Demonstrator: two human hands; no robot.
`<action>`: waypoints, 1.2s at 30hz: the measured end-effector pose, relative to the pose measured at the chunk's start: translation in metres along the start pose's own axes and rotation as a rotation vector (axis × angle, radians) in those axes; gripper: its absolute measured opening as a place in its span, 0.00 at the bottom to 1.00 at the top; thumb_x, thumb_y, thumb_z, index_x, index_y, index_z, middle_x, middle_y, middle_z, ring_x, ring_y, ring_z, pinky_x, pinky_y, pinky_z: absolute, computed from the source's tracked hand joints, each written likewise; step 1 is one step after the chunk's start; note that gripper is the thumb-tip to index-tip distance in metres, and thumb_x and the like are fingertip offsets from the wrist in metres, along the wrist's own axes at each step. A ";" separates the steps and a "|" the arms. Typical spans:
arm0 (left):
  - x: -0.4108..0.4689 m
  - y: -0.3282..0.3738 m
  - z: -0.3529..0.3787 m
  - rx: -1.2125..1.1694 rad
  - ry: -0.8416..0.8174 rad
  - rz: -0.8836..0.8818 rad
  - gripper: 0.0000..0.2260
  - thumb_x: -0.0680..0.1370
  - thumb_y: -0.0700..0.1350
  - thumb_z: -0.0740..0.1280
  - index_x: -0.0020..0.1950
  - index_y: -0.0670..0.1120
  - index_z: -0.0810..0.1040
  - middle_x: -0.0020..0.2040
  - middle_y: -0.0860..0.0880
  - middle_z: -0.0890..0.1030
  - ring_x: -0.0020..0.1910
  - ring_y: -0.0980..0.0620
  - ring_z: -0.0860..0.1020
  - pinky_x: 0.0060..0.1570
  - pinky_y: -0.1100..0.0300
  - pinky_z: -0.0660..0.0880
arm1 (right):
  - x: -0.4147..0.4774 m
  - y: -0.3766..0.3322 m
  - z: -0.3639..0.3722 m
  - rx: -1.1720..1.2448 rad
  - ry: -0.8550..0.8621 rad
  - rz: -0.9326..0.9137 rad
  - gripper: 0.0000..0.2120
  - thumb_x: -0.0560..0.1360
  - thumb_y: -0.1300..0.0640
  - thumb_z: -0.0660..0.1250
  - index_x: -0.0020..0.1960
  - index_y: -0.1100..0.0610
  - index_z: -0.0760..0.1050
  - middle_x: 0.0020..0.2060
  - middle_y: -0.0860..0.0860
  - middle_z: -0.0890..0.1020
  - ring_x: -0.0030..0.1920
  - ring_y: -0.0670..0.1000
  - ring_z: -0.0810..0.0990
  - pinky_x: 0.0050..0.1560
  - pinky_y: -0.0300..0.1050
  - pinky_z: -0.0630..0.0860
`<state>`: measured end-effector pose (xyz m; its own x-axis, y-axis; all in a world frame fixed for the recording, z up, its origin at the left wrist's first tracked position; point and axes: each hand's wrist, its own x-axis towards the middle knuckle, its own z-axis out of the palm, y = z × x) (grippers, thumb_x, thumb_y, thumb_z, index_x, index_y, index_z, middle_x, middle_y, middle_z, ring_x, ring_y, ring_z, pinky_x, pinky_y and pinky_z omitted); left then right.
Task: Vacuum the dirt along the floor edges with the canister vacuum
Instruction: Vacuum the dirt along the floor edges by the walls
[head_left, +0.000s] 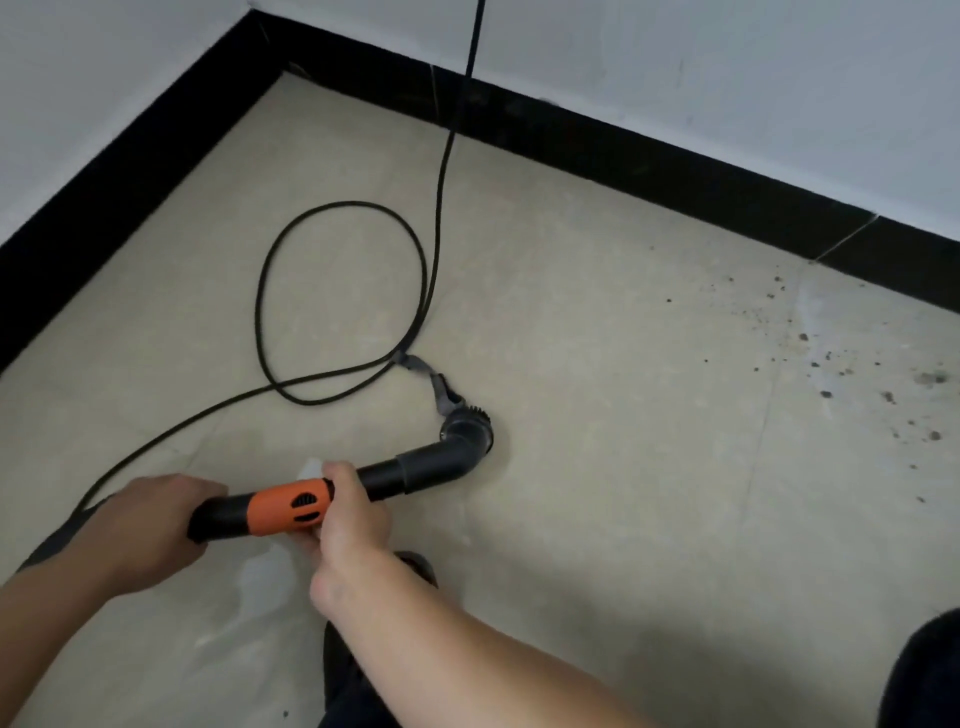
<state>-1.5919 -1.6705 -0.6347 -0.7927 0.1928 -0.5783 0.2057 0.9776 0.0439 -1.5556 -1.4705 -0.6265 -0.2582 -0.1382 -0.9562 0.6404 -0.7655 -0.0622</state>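
Left hand (150, 525) and right hand (349, 519) grip the wand (415, 470); looped cord (340, 205) lies beside its nozzle (467, 422)

The wand (322, 499) lies across the floor (597, 415) in both hands; the looped cord (343, 301) lies behind it, dirt (841, 364) to the right (by the skirting (675, 166)).

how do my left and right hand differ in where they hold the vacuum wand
The left hand grips the black rear end of the vacuum wand, behind the orange collar; the right hand grips at that collar's front edge. The left hand lies farther from the elbow nozzle; the right hand sits nearer it. Both curl around the wand.
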 end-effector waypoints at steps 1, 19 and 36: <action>0.000 0.002 -0.002 0.003 -0.012 -0.007 0.14 0.61 0.43 0.69 0.29 0.60 0.68 0.27 0.55 0.73 0.34 0.48 0.79 0.33 0.56 0.73 | 0.001 0.002 -0.001 0.005 0.010 -0.005 0.17 0.72 0.56 0.73 0.57 0.58 0.74 0.49 0.59 0.83 0.43 0.53 0.84 0.32 0.42 0.81; 0.092 0.268 -0.051 -0.082 0.104 0.372 0.08 0.72 0.49 0.66 0.47 0.52 0.68 0.41 0.54 0.74 0.45 0.50 0.78 0.38 0.58 0.68 | -0.014 -0.254 -0.137 -0.124 0.201 -0.394 0.11 0.74 0.54 0.68 0.53 0.59 0.74 0.39 0.56 0.86 0.36 0.52 0.82 0.31 0.41 0.76; 0.105 0.282 -0.059 -0.089 0.156 0.344 0.10 0.74 0.50 0.67 0.52 0.50 0.71 0.45 0.53 0.76 0.47 0.50 0.77 0.38 0.58 0.66 | 0.004 -0.274 -0.131 -0.015 0.282 -0.542 0.07 0.75 0.58 0.67 0.48 0.58 0.70 0.35 0.55 0.81 0.33 0.52 0.80 0.43 0.51 0.81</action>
<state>-1.6510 -1.3699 -0.6356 -0.7650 0.5148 -0.3870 0.4300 0.8556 0.2881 -1.6372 -1.1786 -0.6512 -0.3496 0.4417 -0.8263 0.4822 -0.6713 -0.5629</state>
